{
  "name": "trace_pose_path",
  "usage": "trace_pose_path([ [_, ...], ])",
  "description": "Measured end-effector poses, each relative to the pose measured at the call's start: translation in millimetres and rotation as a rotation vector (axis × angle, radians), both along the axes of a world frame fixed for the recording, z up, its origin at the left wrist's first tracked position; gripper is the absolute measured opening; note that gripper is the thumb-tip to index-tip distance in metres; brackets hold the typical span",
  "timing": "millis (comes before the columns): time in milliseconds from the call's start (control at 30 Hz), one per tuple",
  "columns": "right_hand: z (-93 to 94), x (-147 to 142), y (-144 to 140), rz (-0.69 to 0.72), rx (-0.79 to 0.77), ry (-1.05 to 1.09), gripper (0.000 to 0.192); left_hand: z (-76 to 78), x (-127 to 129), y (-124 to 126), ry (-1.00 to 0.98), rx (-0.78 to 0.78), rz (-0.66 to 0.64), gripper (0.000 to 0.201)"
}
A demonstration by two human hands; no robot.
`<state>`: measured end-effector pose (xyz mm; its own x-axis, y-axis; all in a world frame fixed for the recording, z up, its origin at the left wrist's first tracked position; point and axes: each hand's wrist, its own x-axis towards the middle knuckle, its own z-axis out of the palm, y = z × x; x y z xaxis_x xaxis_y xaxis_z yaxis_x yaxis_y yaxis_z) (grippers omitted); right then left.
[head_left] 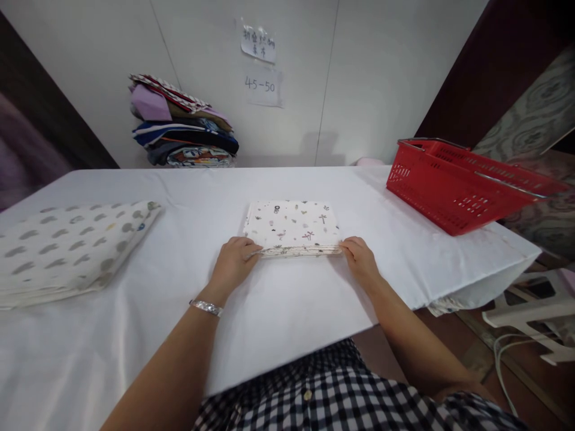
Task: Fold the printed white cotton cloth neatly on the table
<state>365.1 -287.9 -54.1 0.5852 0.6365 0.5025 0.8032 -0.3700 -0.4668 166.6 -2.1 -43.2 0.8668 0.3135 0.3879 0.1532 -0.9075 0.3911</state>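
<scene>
A white cloth with small printed figures [291, 224] lies folded into a layered rectangle on the white-covered table [287, 311]. Its near edge shows several stacked layers. My left hand [236, 258] pinches the near left corner, fingers closed on the fabric. At the near right corner, my right hand [359, 257] grips the same cloth between thumb and fingers. Farther left lies another folded cloth, white with grey spots [67, 248], which neither hand touches.
A red plastic basket [458, 185] stands at the table's right end. Folded fabrics [184, 129] are piled against the back wall. Paper signs [263, 87] hang on that wall. A white plastic stool [530, 311] is on the floor at right.
</scene>
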Motion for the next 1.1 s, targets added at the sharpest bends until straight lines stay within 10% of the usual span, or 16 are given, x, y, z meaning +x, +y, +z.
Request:
trace_pose_path([
  [233, -6.5, 1, -2, -0.064, 0.169, 0.15, 0.017, 1.4, 0, -1, -0.003, -0.044, -0.015, 0.022],
  [1100, -8.8, -3, -2, -0.068, 0.032, 0.185, 0.02, 5.3, -2, -4, 0.006, -0.043, -0.012, 0.021],
])
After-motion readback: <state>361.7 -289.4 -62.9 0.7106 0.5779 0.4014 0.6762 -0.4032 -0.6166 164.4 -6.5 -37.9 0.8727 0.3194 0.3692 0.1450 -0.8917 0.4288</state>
